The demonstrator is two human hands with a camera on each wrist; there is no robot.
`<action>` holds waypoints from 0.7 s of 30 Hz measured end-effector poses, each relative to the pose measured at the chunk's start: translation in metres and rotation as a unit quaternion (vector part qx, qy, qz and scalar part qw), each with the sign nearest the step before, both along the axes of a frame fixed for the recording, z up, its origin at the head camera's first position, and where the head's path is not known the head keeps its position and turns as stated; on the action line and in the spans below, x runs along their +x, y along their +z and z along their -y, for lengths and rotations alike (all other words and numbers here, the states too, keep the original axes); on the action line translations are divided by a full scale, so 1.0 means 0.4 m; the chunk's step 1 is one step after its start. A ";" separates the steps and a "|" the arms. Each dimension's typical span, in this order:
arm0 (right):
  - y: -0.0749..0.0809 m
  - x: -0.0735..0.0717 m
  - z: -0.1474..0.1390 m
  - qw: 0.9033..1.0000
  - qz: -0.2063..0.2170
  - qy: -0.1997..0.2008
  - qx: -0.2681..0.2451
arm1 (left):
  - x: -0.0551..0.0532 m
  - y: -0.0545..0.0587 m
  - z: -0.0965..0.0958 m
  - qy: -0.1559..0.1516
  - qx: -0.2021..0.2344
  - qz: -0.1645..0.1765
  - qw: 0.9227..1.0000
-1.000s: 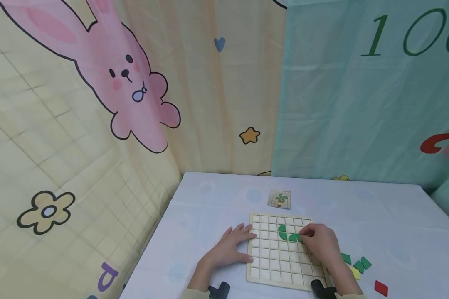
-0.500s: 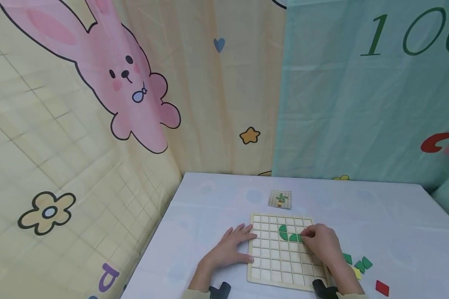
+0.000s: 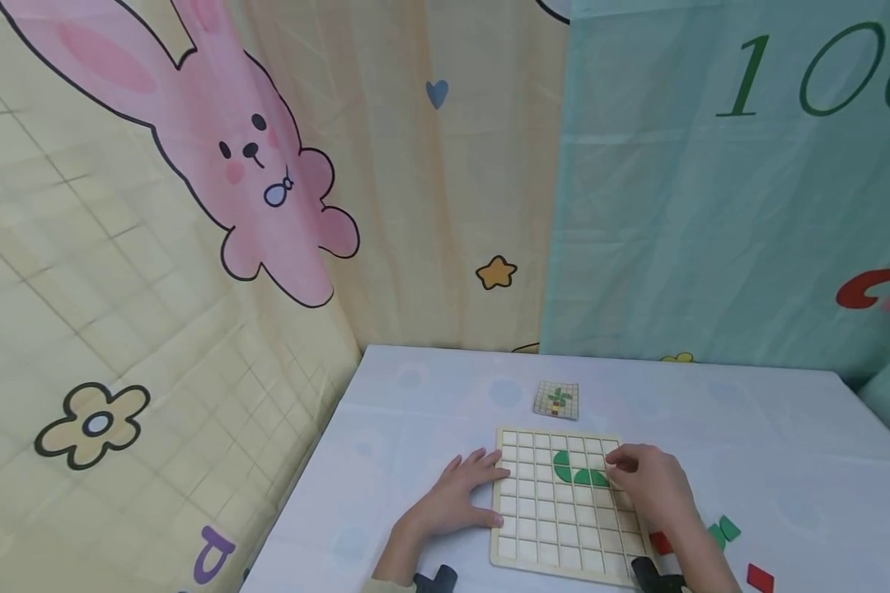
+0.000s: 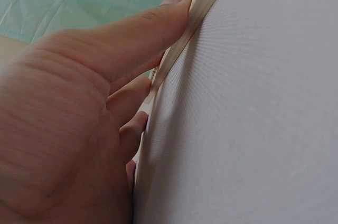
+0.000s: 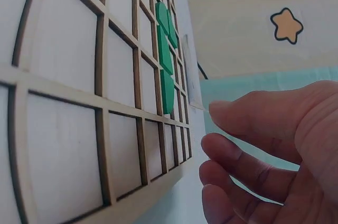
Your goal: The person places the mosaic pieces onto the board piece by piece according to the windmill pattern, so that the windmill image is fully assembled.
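A pale wooden grid board (image 3: 537, 527) lies on the table. Several green tiles with curved edges (image 3: 582, 477) sit in its cells, two stacked at the upper middle and two side by side just below. My left hand (image 3: 456, 492) rests along the board's left edge with spread fingers; in the left wrist view its thumb (image 4: 153, 26) touches the rim. My right hand (image 3: 653, 482) hovers at the board's right side, near the rightmost green tile. In the right wrist view, a gap shows between its thumb and bent forefinger, with nothing held.
Behind the board lies a small pattern card (image 3: 556, 399). Loose green tiles (image 3: 728, 528) and a red tile (image 3: 760, 577) lie to the right. Another red tile (image 3: 661, 543) shows between board and right forearm. Printed curtains (image 3: 445, 181) hang behind the table.
My right hand has let go of the rightmost green tile and moved slightly right, leaving it in the grid. A red tile by the forearm has come into sight. The left hand stays put.
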State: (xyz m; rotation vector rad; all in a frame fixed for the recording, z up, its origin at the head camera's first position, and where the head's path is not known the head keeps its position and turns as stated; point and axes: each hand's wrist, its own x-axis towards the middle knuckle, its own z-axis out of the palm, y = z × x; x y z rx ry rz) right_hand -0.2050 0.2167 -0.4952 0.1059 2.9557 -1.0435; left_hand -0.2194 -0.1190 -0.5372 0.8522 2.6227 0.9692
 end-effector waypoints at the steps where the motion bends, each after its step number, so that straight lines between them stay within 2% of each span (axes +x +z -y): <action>1: 0.002 0.002 -0.002 1.000 0.001 -0.002 0.003 | 0.000 0.001 0.000 0.001 0.001 0.001 1.000; 16: 0.033 0.044 -0.060 1.000 -0.010 -0.003 0.025 | -0.003 0.000 -0.002 -0.005 0.004 -0.004 1.000; 21: 0.030 0.051 -0.068 0.999 -0.012 -0.013 0.040 | -0.002 -0.006 0.001 -0.006 -0.001 -0.015 1.000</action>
